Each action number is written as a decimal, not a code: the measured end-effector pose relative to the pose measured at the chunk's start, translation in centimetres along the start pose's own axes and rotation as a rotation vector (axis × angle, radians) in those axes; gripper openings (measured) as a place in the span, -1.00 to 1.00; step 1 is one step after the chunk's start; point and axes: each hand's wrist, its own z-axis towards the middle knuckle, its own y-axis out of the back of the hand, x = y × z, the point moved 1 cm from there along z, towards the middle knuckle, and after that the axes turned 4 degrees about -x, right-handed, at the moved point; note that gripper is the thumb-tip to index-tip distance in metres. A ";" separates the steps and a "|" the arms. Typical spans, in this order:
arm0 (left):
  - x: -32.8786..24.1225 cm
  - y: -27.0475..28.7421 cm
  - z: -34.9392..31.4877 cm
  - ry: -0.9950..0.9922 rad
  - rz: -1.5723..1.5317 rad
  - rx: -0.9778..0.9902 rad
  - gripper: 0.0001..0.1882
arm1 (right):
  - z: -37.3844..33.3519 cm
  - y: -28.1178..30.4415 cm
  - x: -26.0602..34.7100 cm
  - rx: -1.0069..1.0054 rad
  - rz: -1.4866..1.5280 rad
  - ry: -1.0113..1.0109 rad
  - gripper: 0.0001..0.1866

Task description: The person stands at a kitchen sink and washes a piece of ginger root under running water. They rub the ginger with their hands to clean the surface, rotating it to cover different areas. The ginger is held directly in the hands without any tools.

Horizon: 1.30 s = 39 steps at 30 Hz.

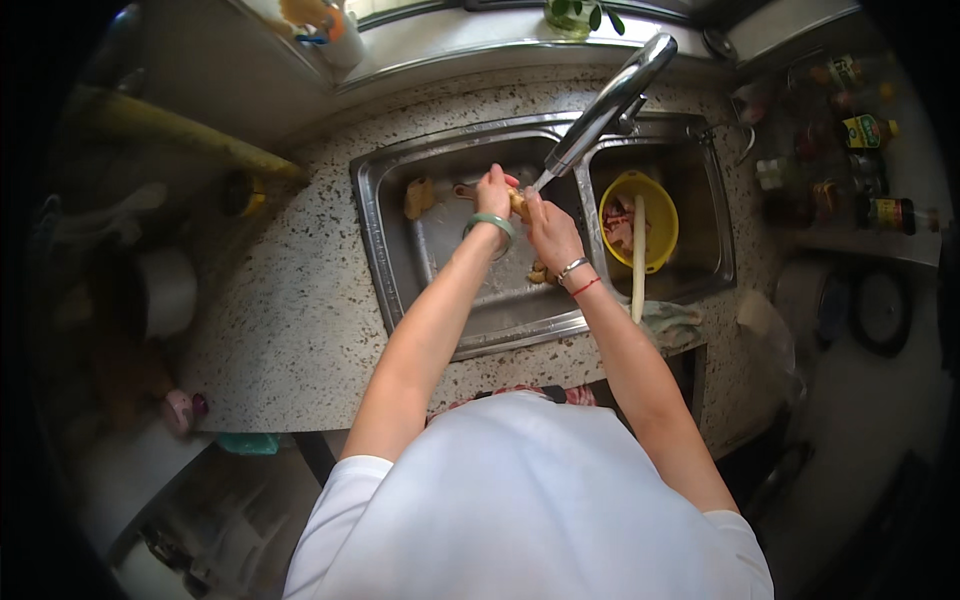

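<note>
Over the left basin of the steel sink point(372, 235), both of my hands meet under the faucet point(610, 105), where water runs down. A knobbly tan piece of what looks like ginger root point(518, 204) is between them. My left hand point(492, 198) is closed around its left side, and my right hand point(552, 232) grips it from the right. A small brownish end of something point(463, 191) sticks out left of my left hand; its kind is hidden. Another tan ginger piece point(418, 198) lies at the basin's far left, and a smaller one point(539, 272) rests below my right hand.
In the right basin sits a yellow basin point(672, 215) with pinkish raw meat point(620, 228); a long pale stick point(639, 260) leans across its rim. A cloth point(672, 325) hangs at the front edge. Bottles point(868, 131) stand on the right, and a plant point(572, 15) is at the window.
</note>
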 end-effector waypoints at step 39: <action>0.0 1.4 -1.9 0.266 -0.026 0.000 -0.35 | -3.2 -1.1 2.1 0.405 1.042 -0.724 -0.61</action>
